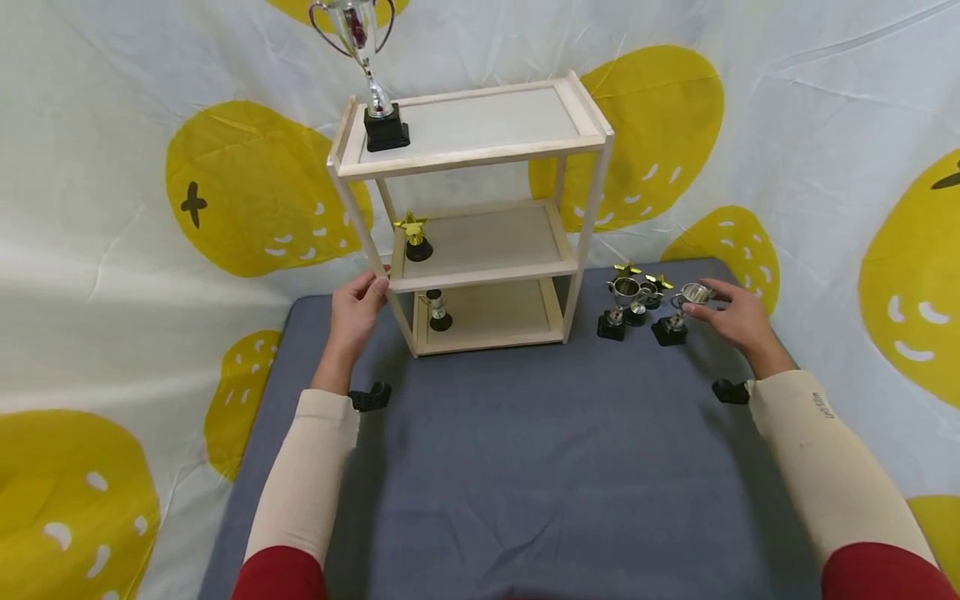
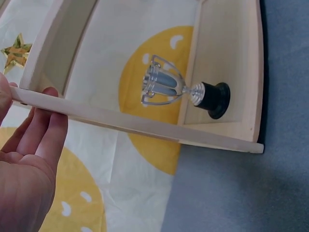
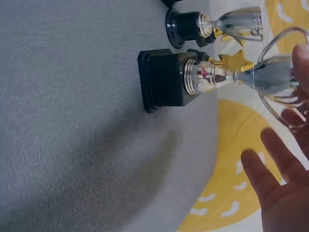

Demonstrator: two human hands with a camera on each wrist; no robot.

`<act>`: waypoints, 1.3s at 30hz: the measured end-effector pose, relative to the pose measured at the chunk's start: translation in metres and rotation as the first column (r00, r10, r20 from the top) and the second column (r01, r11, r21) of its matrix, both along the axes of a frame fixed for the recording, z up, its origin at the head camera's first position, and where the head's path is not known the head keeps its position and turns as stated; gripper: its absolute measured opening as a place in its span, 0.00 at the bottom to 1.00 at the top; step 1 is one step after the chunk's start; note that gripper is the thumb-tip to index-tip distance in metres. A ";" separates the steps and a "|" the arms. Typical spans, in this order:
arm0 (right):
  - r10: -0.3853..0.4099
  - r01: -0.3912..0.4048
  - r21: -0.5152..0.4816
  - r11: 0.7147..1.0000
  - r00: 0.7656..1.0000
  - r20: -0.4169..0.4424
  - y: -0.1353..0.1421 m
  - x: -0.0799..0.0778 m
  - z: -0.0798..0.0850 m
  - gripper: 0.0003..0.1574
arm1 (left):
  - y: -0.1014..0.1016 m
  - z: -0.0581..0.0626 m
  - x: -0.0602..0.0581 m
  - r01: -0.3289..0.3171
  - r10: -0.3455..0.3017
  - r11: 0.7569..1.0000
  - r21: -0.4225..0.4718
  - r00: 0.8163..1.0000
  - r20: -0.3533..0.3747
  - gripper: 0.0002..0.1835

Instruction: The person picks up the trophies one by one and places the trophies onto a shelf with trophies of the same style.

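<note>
My left hand [image 1: 358, 310] grips the left front post of a small wooden shelf rack [image 1: 480, 277] at middle-shelf height; the left wrist view shows fingers [image 2: 52, 137] wrapped round the post. At the right, my right hand [image 1: 738, 317] pinches the upper part of a silver two-handled trophy cup [image 1: 694, 294]. In the right wrist view its square black base [image 3: 166, 79] is upright close over or on the cloth. Just left of it stand another silver trophy cup [image 1: 611, 323], a smaller silver cup [image 1: 636, 313] and gold star trophies [image 1: 659, 282] partly hidden behind.
A tall silver trophy [image 1: 386, 127] stands on the rack's top shelf at the left. A gold star trophy [image 1: 417, 247] is on the middle shelf, a small silver cup [image 1: 438, 313] on the bottom one. Grey cloth [image 1: 525, 467] covers the table; a patterned curtain [image 1: 465, 50] hangs behind.
</note>
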State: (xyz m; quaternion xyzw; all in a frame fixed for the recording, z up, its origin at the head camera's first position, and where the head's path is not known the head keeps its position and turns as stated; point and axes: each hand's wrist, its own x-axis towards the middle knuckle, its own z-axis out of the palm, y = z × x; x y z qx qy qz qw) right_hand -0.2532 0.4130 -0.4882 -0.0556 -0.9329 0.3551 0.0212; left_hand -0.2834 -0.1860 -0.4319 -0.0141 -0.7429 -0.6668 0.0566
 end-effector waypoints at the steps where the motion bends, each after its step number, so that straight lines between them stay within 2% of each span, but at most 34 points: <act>1: -0.012 0.012 -0.030 0.999 1.000 -0.009 0.000 0.001 -0.002 0.45 | 0.000 -0.001 0.001 -0.001 0.001 1.000 0.002 1.000 0.002 0.21; 6: -0.057 0.050 -0.203 0.978 0.998 -0.031 0.002 0.003 -0.009 0.41 | -0.002 -0.004 0.004 -0.005 0.005 1.000 -0.011 1.000 0.013 0.21; 9: -0.070 0.065 -0.231 0.971 0.997 -0.014 0.005 0.004 -0.012 0.42 | -0.002 -0.007 0.006 0.001 -0.001 1.000 -0.028 1.000 0.010 0.22; 16: -0.119 0.121 -0.175 0.977 0.993 0.023 0.006 0.005 -0.010 0.48 | -0.002 -0.007 0.009 0.009 -0.009 1.000 -0.025 1.000 -0.002 0.22; 22: -0.143 0.143 -0.189 0.971 0.990 0.012 0.006 0.006 -0.006 0.48 | -0.003 -0.005 0.009 0.005 -0.005 1.000 -0.014 1.000 -0.003 0.22; 28: -0.154 0.154 -0.173 0.973 0.988 0.011 0.008 0.008 0.006 0.48 | -0.005 -0.004 0.007 0.000 0.000 1.000 -0.011 1.000 0.000 0.22; 35: -0.167 0.167 -0.142 0.976 0.986 0.018 0.012 0.019 0.021 0.51 | -0.001 -0.002 0.002 0.023 -0.023 0.999 -0.036 1.000 0.009 0.23; 39: -0.158 0.156 -0.127 0.980 0.987 -0.009 0.009 0.022 0.028 0.50 | -0.003 -0.001 0.003 0.017 -0.016 1.000 -0.024 1.000 0.005 0.23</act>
